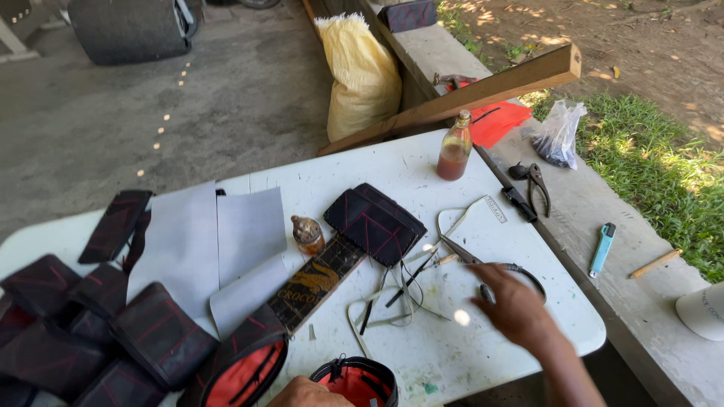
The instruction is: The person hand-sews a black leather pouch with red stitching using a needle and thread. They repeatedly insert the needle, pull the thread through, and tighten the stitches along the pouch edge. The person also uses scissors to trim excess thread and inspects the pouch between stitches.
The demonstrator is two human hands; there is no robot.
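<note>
- Two hands are in my view: my right hand (515,307) reaches over the white table (528,316) with fingers spread apart, holding nothing, its fingertips at the handles of the scissors (483,265).
- The scissors lie flat near the table's right edge, blades pointing up and left toward a black quilted pad (375,222) with red stitching.
- My left hand (308,394) shows only as knuckles at the bottom edge, against the rim of a round black pouch with a red lining (354,380); I cannot tell how its fingers are set.
- Between the two hands I see loose white straps and thin dark cords (392,298) tangled on the tabletop, just left of the scissors.
- A dark printed strip (317,280) lies diagonally beside a small brown bottle (307,234).
- A second pouch with a red inside (245,365) sits left of the round one, with a heap of more black quilted pieces (90,324) beyond it.
- Grey paper sheets (219,241) lie at the table's left middle.
- A taller bottle of reddish liquid (455,147) stands at the far edge.
- Off the table on the concrete ledge (603,301) I see black pliers (537,185), a blue utility knife (602,249), a clear plastic bag (558,134), and a wooden plank (467,98) leaning across.
</note>
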